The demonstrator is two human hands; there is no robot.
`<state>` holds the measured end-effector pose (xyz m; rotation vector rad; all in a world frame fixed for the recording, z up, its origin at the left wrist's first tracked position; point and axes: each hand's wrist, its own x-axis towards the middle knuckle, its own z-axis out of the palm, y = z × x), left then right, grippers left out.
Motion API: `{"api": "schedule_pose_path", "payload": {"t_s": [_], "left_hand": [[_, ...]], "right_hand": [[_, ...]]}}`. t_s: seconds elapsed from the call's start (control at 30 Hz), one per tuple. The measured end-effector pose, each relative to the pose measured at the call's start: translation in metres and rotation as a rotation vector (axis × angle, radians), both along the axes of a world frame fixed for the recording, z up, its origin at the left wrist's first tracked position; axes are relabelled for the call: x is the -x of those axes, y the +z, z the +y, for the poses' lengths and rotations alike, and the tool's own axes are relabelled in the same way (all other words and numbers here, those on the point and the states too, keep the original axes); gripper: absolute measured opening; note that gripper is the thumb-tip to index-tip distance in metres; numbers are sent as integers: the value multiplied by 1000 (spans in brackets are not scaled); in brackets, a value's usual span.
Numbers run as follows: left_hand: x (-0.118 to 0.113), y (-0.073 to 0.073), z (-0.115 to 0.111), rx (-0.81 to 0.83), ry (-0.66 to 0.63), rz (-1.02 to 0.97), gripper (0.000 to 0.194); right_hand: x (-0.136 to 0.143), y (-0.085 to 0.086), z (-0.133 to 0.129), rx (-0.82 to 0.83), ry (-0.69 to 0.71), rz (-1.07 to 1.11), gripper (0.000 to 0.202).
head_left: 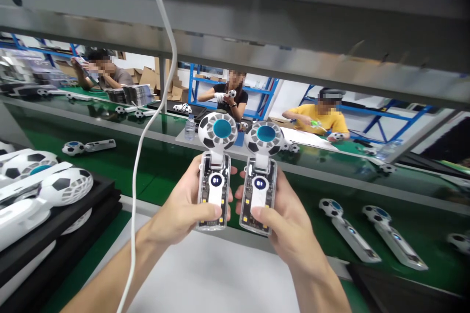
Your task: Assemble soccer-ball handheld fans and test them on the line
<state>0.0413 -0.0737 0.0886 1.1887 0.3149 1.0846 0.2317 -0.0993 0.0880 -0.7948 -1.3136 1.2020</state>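
Note:
Two handheld fans with football-patterned heads are held upright side by side in front of me. My left hand (187, 205) is wrapped round the handle of the left handheld fan (216, 183), its thumb on the white front strip. Round the other handle closes my right hand (282, 210), thumb likewise low on the strip of the right handheld fan (260, 181). Each clear handle shows circuit parts and a small round display that is lit. The blue-centred heads face me, close together but apart.
Black trays (91, 200) stacked at left bear more football fans (66, 186). Two fans (392, 239) lie at right on the green belt (293, 195). A white cable (135, 181) hangs before my left forearm. A white sheet (216, 274) lies below. Several co-workers (319, 117) sit opposite.

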Motion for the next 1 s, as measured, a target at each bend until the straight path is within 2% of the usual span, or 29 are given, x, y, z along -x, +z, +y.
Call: {"api": "schedule_pose_path", "payload": {"t_s": [0.23,0.53,0.87,1.0], "left_hand": [[-2,4,-3,35,0,8,51],[-3,3,-4,72,26,-12,52],[-5,3,-4,105,22,-33,51],[-2,1,-3,45,9,-14,49]], "right_hand": [[0,-4,5,1,-20,17,64],[-1,-5,5,23,-38,11,54],[-1,-2,4,34,-26,3,63],[2,-1,5,-21,-105,7,58]]}}
